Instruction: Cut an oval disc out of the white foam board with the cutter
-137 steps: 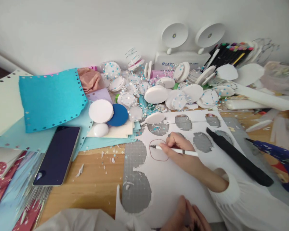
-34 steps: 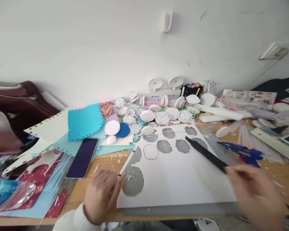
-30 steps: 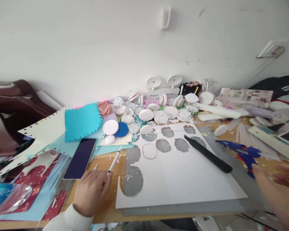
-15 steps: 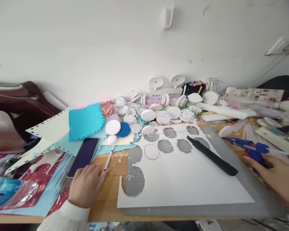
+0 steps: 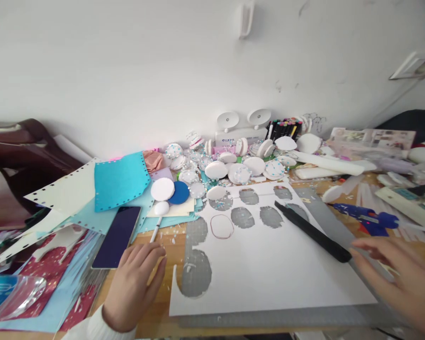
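Note:
My left hand (image 5: pixel 134 283) rests above the wooden table, fingers stretched out and holding nothing. Its fingertips are close to a white pen (image 5: pixel 156 228) and the lower end of a dark phone (image 5: pixel 117 237). On the right, my right hand (image 5: pixel 396 274) is open and slightly blurred. Its fingertips are beside the thick end of a long black cutter-like tool (image 5: pixel 315 235); whether they touch it I cannot tell. That tool lies across a white sheet (image 5: pixel 269 269) with several round holes and one drawn circle. Beyond this hand, a blue glue gun (image 5: pixel 368 219) lies on the table.
Beneath the sheet is a grey cutting mat (image 5: pixel 269 317). White discs (image 5: pixel 216 170) and beads crowd the back, near a pack of markers (image 5: pixel 285 128). At left are a turquoise felt sheet (image 5: pixel 122 180), a blue disc (image 5: pixel 179 192) and a plastic bottle (image 5: pixel 14 293).
My right hand has let go of the glue gun and moved left and toward the black tool's end. My left hand has shifted slightly nearer, its fingers still stretched. The view has tilted a little.

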A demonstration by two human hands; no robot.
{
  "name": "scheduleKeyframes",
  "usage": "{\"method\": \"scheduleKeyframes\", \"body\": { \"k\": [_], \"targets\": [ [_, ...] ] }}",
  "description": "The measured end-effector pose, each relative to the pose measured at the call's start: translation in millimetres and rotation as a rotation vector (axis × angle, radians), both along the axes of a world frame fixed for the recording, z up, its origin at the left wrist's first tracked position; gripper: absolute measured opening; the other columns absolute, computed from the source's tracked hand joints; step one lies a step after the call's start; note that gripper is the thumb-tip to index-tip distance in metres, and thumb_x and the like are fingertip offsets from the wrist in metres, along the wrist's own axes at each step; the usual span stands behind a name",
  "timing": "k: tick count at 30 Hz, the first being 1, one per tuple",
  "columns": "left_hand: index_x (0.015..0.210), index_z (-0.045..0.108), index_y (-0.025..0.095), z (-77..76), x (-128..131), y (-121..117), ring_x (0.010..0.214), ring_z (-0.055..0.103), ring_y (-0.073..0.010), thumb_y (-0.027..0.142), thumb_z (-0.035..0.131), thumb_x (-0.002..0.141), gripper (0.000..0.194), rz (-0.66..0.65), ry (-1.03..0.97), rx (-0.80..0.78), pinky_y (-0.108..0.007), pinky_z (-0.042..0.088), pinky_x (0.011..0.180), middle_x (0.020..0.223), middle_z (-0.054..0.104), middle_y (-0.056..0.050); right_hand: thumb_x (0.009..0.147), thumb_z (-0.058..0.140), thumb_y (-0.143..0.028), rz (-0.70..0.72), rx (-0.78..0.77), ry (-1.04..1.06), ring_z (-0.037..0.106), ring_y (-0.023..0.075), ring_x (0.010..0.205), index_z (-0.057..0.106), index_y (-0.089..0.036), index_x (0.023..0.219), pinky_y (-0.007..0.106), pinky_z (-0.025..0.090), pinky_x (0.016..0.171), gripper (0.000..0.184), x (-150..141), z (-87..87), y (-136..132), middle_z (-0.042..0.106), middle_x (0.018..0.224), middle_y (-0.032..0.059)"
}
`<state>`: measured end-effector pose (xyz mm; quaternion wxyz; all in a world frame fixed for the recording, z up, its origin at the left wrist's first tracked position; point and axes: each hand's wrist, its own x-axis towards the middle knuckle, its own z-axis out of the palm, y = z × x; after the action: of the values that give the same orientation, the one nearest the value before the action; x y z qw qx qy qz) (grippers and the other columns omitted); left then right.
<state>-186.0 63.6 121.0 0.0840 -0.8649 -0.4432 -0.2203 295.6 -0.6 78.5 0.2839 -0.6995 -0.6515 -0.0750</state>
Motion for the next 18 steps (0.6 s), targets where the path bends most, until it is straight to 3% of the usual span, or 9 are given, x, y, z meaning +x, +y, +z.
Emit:
{"method": "scheduleKeyframes", "body": {
  "k": [4,7,10,15,18],
  "targets": [
    [0.092,0.057,0.02,-5.0,4,-17,0.079,0.06,-0.017,0.015,0.048,0.088,0.012,-0.041,-0.073,-0.095,-0.031,0.042,0.077,0.083,0.066,-0.002,0.087,0.05,-0.031,0.257,-0.065,0.04,0.063,0.0267,0.094,0.057,-0.032,0.094,0.044,0.05,0.083,0.01,-46,23.3,45,0.064,0.098,0.0061],
    [0.105,0.057,0.019,-23.4,12,-29,0.088,0.061,-0.0183,0.019,0.048,0.087,0.019,-0.093,-0.098,-0.132,-0.031,0.046,0.08,0.096,0.068,-0.006,0.091,0.04,-0.021,0.493,-0.146,0.091,0.06,0.0236,0.105,0.058,-0.024,0.104,0.041,0.048,0.091,0.021,-82,34.4,95,0.063,0.11,0.009],
    [0.111,0.059,0.019,-46.3,19,-34,0.1,0.062,-0.0212,0.035,0.054,0.085,0.031,-0.217,-0.014,-0.042,-0.033,0.049,0.086,0.112,0.068,-0.008,0.09,0.032,-0.01,0.717,-0.227,0.002,0.06,0.0217,0.109,0.059,-0.02,0.11,0.039,0.048,0.093,0.035,-118,34.0,155,0.064,0.114,0.0104],
    [0.109,0.063,0.02,-66.9,21,-32,0.105,0.063,-0.0186,0.046,0.058,0.084,0.036,-0.264,0.112,0.147,-0.029,0.049,0.091,0.113,0.07,-0.006,0.089,0.046,-0.01,0.805,-0.278,-0.147,0.062,0.0202,0.104,0.063,-0.025,0.11,0.036,0.05,0.091,0.031,-154,24.1,250,0.065,0.114,0.0061],
    [0.106,0.065,0.023,-71.1,18,-30,0.102,0.065,-0.0159,0.045,0.055,0.087,0.031,-0.261,0.097,0.194,-0.026,0.049,0.092,0.11,0.071,-0.003,0.093,0.053,-0.026,0.771,-0.26,-0.237,0.06,0.0202,0.105,0.058,-0.02,0.117,0.041,0.051,0.09,0.026,-157,25.6,287,0.059,0.123,0.0085]
  ]
}}
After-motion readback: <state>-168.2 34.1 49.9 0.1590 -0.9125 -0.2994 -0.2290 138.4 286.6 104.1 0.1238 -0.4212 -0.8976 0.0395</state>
